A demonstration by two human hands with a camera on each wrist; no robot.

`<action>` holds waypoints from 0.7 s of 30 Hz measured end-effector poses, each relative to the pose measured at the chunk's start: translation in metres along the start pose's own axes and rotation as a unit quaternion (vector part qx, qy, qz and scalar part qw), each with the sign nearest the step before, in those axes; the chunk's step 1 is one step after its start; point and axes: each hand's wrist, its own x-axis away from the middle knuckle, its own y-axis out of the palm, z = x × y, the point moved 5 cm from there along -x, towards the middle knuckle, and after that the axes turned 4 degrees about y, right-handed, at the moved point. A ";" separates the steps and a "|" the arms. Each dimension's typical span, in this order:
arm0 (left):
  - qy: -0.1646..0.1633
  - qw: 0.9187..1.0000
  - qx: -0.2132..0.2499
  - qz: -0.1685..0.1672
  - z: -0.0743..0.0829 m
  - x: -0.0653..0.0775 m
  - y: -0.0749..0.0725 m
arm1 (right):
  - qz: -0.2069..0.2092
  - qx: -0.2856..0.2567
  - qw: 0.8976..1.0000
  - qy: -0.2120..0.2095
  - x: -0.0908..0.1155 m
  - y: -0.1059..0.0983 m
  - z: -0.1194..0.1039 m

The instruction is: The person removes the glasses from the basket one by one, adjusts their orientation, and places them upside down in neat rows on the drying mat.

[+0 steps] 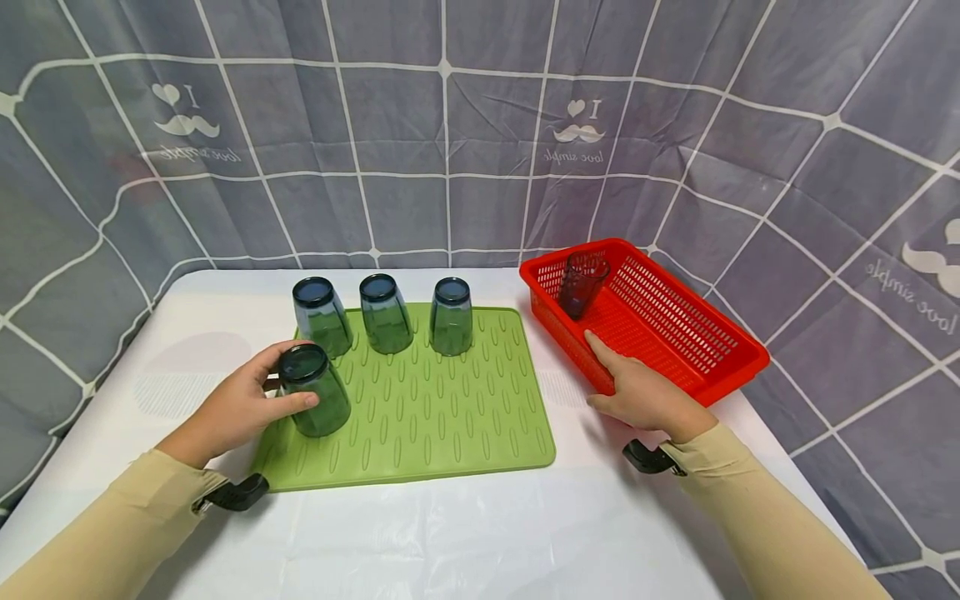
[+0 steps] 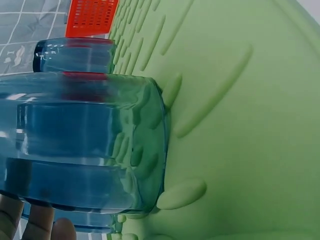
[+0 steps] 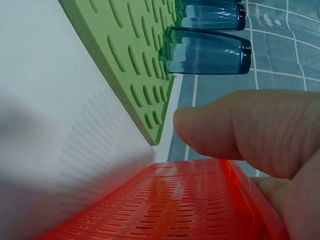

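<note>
My left hand (image 1: 243, 404) grips an upside-down blue-green glass (image 1: 321, 396), thumb on the near side and fingers round the far side. In the left wrist view the glass (image 2: 80, 145) has its rim right at the green ridged mat (image 2: 250, 150). Three more glasses stand upside down along the mat's back edge: a left one (image 1: 322, 317), a middle one (image 1: 386, 317) and a right one (image 1: 452, 321). My right hand (image 1: 648, 396) holds the near side of the red basket (image 1: 720, 362), thumb outside the wall, other fingers over the rim and partly hidden.
Another dark glass (image 1: 581, 287) leans inside the basket's back left corner. The white-covered table (image 1: 420, 533) extends around the mat. A grey curtain (image 1: 487, 150) with white lines hangs close behind the table and along both sides.
</note>
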 end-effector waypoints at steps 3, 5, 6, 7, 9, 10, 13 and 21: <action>0.006 1.000 0.001 0.002 0.003 0.000 -0.002 | -0.002 -0.002 1.000 -0.003 0.000 -0.001 0.000; 0.010 1.000 0.000 0.004 0.007 0.000 -0.003 | -0.002 -0.003 1.000 -0.005 0.000 -0.001 -0.001; 0.013 1.000 -0.001 0.006 0.008 0.000 -0.004 | -0.002 -0.003 1.000 -0.006 0.000 -0.001 -0.001; 0.019 1.000 -0.005 0.008 0.010 -0.001 -0.005 | -0.002 -0.003 1.000 -0.007 0.000 -0.002 -0.001; 0.035 0.999 -0.012 0.016 0.015 -0.001 -0.006 | -0.002 -0.003 1.000 -0.008 0.001 -0.002 -0.001; 0.044 0.999 -0.016 0.021 0.017 -0.001 -0.007 | -0.001 -0.003 1.000 -0.009 0.001 -0.002 -0.001; 0.076 0.996 -0.029 0.039 0.025 -0.002 -0.009 | 0.000 -0.002 1.000 -0.012 0.001 -0.003 -0.002; 0.092 0.994 -0.045 0.047 0.040 -0.002 -0.014 | 0.006 0.001 1.000 -0.012 0.003 -0.004 -0.003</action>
